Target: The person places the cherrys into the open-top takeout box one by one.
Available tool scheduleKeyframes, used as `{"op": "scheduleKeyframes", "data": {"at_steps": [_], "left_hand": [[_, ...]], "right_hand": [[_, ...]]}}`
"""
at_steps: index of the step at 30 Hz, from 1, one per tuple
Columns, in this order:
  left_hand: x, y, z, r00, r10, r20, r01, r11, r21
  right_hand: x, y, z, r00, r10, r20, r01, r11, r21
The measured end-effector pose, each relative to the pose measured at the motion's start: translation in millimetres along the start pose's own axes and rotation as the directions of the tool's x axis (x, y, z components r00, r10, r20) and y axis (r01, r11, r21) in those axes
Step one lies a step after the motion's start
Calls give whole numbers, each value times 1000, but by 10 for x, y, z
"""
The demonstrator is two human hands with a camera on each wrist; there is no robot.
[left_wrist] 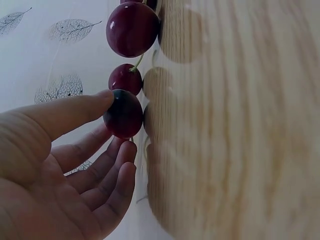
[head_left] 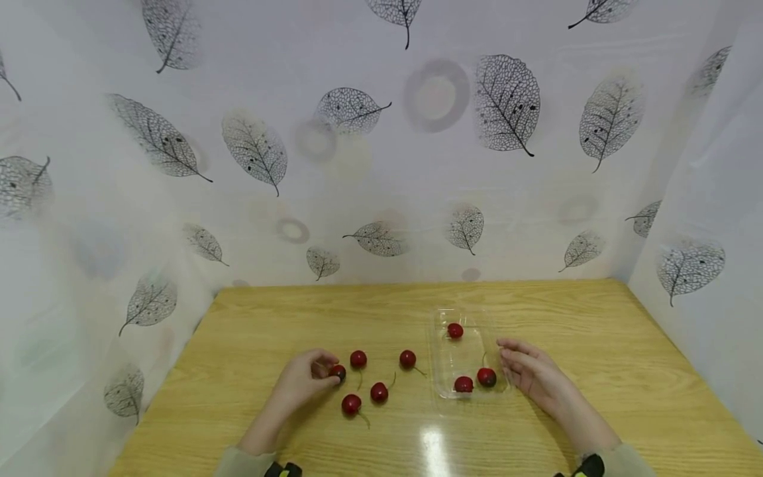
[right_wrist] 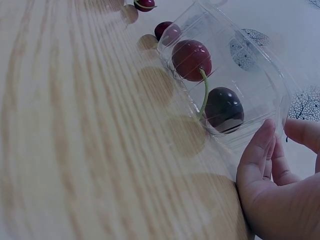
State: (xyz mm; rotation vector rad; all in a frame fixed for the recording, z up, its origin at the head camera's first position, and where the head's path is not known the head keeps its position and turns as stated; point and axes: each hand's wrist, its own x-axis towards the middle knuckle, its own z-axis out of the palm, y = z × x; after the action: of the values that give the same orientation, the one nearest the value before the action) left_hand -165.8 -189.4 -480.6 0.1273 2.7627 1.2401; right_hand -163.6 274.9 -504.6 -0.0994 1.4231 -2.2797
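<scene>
My left hand (head_left: 301, 381) is at the left of the group of loose cherries. It pinches a dark red cherry (left_wrist: 123, 115) between thumb and fingers, low over the table. A blackish patch shows on that cherry's side. My right hand (head_left: 539, 377) rests with fairly straight fingers against the right side of a clear plastic box (head_left: 440, 354). Inside the box lie three cherries: one red cherry (head_left: 456, 330) at the back, another cherry (head_left: 463, 384) near the front, and a dark-patched cherry (head_left: 486, 377) with a stem at the front right.
Several loose cherries lie between the left hand and the box, among them one cherry (head_left: 408, 359) closest to the box and one cherry (head_left: 352, 404) at the front. The wooden table (head_left: 286, 311) meets a leaf-patterned white sheet (head_left: 411, 179) behind and at the sides.
</scene>
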Motion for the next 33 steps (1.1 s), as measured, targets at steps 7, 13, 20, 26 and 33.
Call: {"op": "scheduleKeyframes", "data": {"at_steps": [7, 13, 20, 26, 33], "left_hand": [[12, 27, 8, 1000, 1, -1, -1, 1000, 15], [23, 13, 18, 1000, -14, 17, 14, 1000, 25], [44, -33, 30, 999, -19, 31, 19, 1000, 10], [28, -52, 24, 999, -31, 23, 31, 999, -19], [31, -76, 29, 999, -39, 16, 40, 998, -40]], "right_hand": [[-2, 5, -16, 1000, -1, 24, 1, 1000, 13], [-1, 3, -13, 1000, 5, 23, -6, 1000, 22], [-6, -8, -3, 1000, 6, 24, -6, 1000, 26], [-12, -8, -1, 999, 6, 40, -8, 999, 44], [-15, -4, 2, 999, 1, 46, -3, 999, 46]]}}
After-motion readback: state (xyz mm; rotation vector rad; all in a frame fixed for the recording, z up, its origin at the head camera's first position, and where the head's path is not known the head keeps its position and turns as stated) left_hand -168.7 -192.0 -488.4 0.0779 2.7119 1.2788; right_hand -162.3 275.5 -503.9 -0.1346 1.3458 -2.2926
